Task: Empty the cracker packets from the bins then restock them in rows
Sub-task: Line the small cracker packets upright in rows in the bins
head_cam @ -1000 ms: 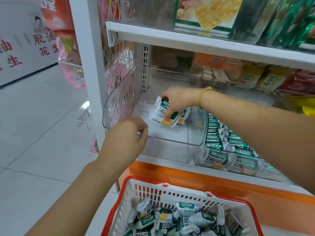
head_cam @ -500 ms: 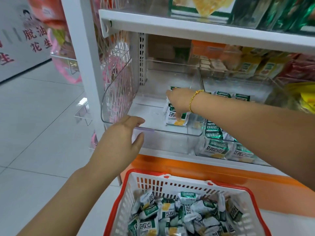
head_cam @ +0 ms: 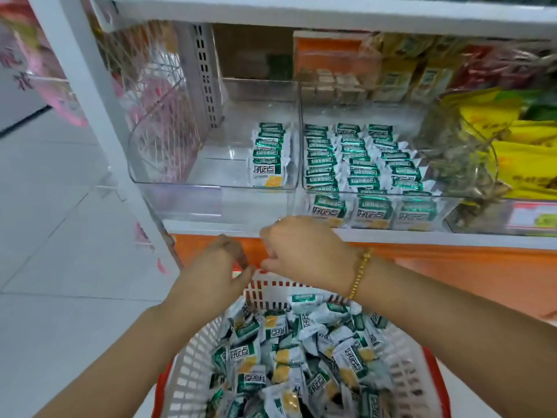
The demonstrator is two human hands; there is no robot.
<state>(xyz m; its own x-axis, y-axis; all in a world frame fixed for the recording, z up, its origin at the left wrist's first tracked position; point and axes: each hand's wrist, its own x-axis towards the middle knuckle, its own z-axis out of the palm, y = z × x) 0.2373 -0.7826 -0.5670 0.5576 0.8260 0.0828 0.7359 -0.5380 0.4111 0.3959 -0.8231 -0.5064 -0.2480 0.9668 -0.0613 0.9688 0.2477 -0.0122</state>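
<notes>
A short row of green-and-white cracker packets [head_cam: 268, 155] stands along the right side of the clear left bin [head_cam: 168, 173]; the rest of that bin is bare. The clear right bin [head_cam: 446, 206] holds several neat rows of the same packets [head_cam: 361, 164]. Below, a white basket with a red rim [head_cam: 190, 366] is heaped with loose packets [head_cam: 301, 357]. My left hand [head_cam: 217, 276] and my right hand [head_cam: 304, 251] hover close together over the basket's far rim, fingers loosely curled, with no packet visible in either.
An orange panel [head_cam: 452, 276] runs under the white shelf edge. Yellow and dark snack bags [head_cam: 512, 146] fill the bin further right. Pink bags [head_cam: 156, 116] hang behind a wire side panel on the left. Grey tiled floor [head_cam: 60, 236] lies to the left.
My right hand left the packets in the left bin and drew back down to the basket. My left hand came off the bin's front edge and dropped beside it. The view tilted down.
</notes>
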